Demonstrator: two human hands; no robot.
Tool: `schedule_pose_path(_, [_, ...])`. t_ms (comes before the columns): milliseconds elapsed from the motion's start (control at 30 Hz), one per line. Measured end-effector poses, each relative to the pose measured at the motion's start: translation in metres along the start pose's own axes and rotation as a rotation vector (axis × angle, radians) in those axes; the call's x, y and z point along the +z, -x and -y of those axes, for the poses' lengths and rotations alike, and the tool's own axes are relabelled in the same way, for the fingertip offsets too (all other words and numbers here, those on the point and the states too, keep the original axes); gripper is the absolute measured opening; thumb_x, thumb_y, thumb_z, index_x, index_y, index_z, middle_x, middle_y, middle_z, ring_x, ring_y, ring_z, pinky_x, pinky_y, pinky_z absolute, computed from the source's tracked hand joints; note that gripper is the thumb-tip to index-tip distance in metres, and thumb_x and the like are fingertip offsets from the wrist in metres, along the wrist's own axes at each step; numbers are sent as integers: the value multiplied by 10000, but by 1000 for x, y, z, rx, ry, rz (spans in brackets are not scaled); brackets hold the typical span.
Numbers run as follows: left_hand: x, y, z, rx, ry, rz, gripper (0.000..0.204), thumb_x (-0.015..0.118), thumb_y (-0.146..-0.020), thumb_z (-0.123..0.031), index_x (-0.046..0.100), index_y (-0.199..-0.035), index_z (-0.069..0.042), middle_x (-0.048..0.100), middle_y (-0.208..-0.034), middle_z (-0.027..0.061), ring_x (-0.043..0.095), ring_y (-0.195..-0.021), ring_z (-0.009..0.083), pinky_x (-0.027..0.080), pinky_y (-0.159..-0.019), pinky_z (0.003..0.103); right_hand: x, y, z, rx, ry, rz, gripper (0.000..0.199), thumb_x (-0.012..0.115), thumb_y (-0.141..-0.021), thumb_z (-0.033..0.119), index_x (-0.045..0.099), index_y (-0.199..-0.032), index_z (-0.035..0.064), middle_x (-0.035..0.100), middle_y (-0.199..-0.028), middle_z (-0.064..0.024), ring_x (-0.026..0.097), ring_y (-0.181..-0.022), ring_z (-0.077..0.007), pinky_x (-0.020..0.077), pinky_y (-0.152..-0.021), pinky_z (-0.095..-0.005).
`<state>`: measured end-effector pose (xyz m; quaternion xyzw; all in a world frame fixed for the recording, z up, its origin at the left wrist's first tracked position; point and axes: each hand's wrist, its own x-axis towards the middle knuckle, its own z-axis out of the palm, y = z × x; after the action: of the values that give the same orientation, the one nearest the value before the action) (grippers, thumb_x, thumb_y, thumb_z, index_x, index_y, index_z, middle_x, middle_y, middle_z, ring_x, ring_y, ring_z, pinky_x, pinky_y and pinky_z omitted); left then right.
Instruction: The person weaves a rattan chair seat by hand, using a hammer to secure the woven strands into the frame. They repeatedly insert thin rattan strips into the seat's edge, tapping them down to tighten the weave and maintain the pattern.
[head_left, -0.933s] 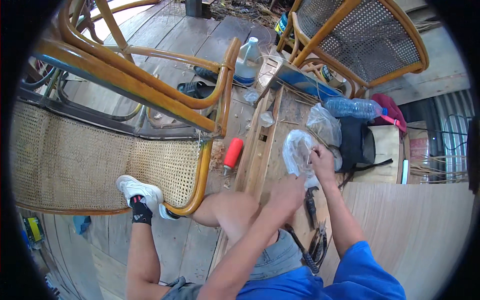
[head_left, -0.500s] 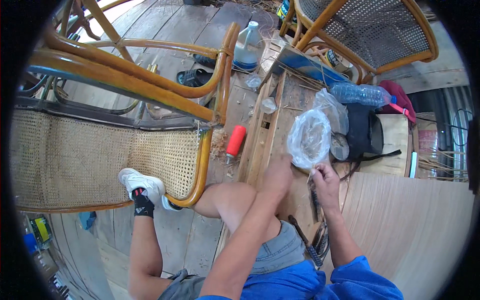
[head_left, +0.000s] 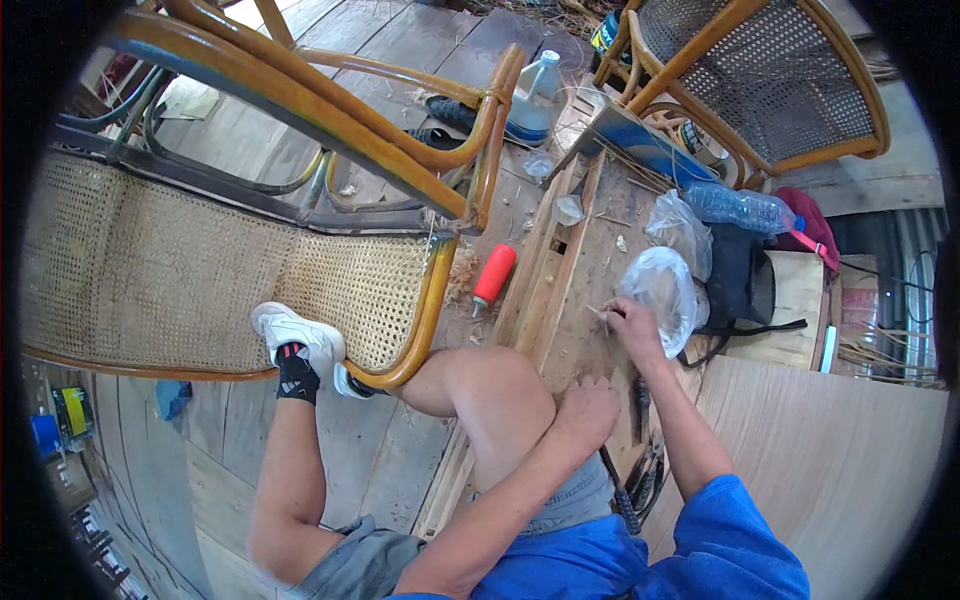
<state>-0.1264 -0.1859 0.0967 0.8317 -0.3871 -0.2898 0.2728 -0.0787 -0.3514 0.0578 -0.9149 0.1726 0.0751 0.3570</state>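
My right hand (head_left: 637, 330) is pinched around a small, thin, pale sliver (head_left: 596, 311) that looks like wood or cane. It sits just left of a bowl-like container lined with a clear plastic bag (head_left: 662, 290). Lower down, beside my raised knee, my left hand (head_left: 588, 412) is curled over the wooden plank bench (head_left: 575, 345). Its fingertips are turned under, so anything within them is hidden. Dark-handled tools (head_left: 641, 405) lie right of that hand, partly covered by my right arm.
A rattan chair with a woven cane seat (head_left: 200, 270) lies tipped at left, my shoe against it. A red squeeze bottle (head_left: 495, 272), a white jug (head_left: 535, 100), a black bag (head_left: 738, 270) and a clear water bottle (head_left: 735, 207) stand or lie around. A wood-grain board (head_left: 820, 450) is at right.
My right hand has risen slightly and moved left from the bag-lined container, with the sliver in its pinch. My left hand has drawn back from the container toward my knee. The view has shifted a little.
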Motion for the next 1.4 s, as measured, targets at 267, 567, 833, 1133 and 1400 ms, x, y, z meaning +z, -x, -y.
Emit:
schedule_pose_path(267, [2,24,5,39,105,-242,147,524,-832,-140,592,-920,-45,594,-898,126,603,-891,299,481,-794,448,-9,14,18,11,21,84,134,610,-840,97,657,-923,3,644,-734,-127,634,-658,-195,491,-631,-320])
schedule_pose_path(567, [-2,16,5,-55,305,-208,148,512,-864,-126,573,-956,-28,596,-920,153,599,-914,324,474,-816,452,-17,24,26,219,-259,39,121,568,-894,110,637,-905,11,603,-679,-39,576,-547,-87,441,-464,-233])
schedule_pose_path(833, [2,-26,29,-252,1076,-600,250,535,-866,-54,539,-1104,23,613,-954,128,600,-800,180,481,-709,302,-31,41,54,370,-539,113,117,549,-929,143,590,-873,49,563,-655,5,525,-532,-67,407,-451,-197])
schedule_pose_path(1133, [-18,-22,26,-266,1601,-370,198,512,-907,-48,542,-1086,33,610,-845,45,558,-720,80,443,-615,205,-28,56,69,306,-716,129,126,543,-922,106,594,-850,17,589,-674,-14,561,-568,-80,429,-465,-204])
schedule_pose_path(1400, [-6,-28,29,-280,1218,-397,171,477,-921,-100,598,-921,21,610,-743,57,577,-684,132,476,-639,291,-25,54,56,289,-802,127,62,547,-913,96,568,-903,38,601,-742,-21,565,-582,-86,440,-484,-207])
